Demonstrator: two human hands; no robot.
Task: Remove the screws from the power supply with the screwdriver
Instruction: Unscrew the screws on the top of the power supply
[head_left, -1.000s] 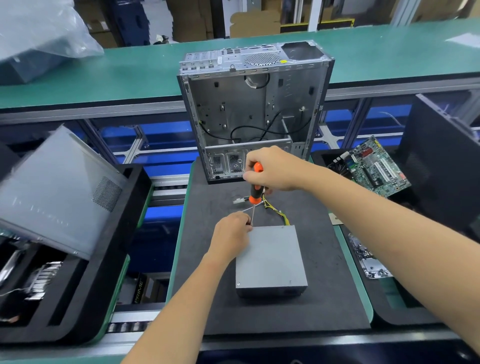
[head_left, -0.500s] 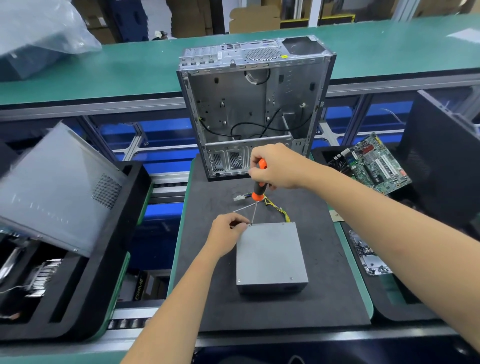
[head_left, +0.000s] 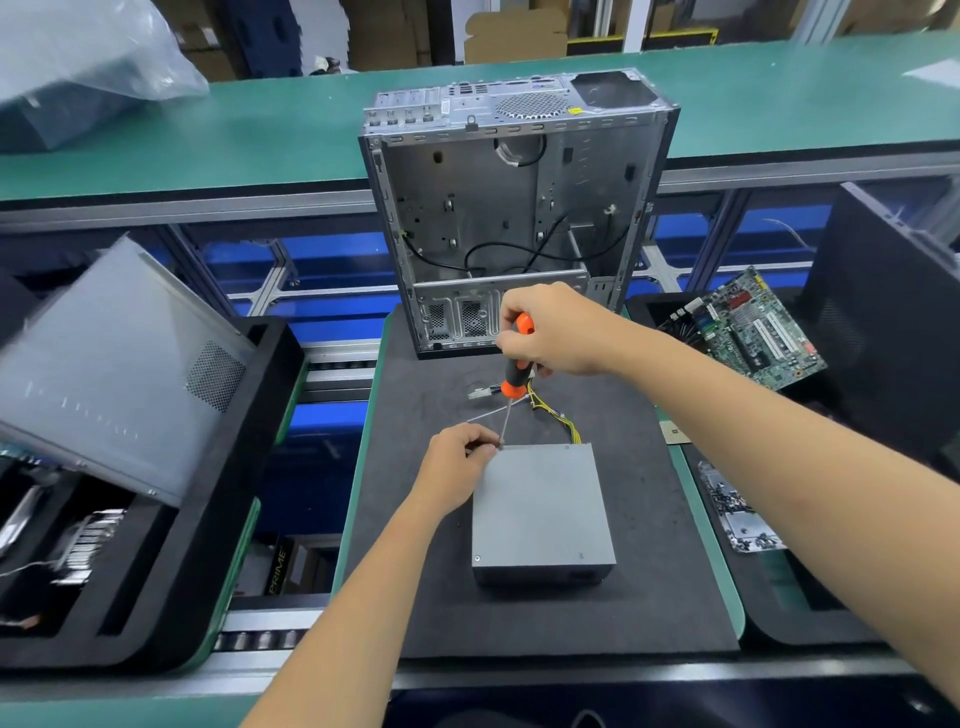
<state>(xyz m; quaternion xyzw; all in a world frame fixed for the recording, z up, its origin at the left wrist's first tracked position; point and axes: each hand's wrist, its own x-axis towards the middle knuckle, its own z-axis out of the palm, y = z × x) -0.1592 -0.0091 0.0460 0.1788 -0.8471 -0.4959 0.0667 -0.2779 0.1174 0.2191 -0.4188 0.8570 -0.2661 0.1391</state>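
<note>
Grey metal, the power supply (head_left: 540, 512) lay at centre frame on the bench (head_left: 415, 571) while the right hand (head_left: 556, 330) gripped the screwdriver (head_left: 514, 376) upright on its upper-left corner screw, the left hand (head_left: 457, 465) pinching the shaft to steady the tip.

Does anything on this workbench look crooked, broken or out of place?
Mostly a teardown in progress. The grey side panel leans tilted over the black tray at left rather than lying flat, and the green circuit board sits propped at an angle at right. Nothing looks spilled or visibly broken.
</note>
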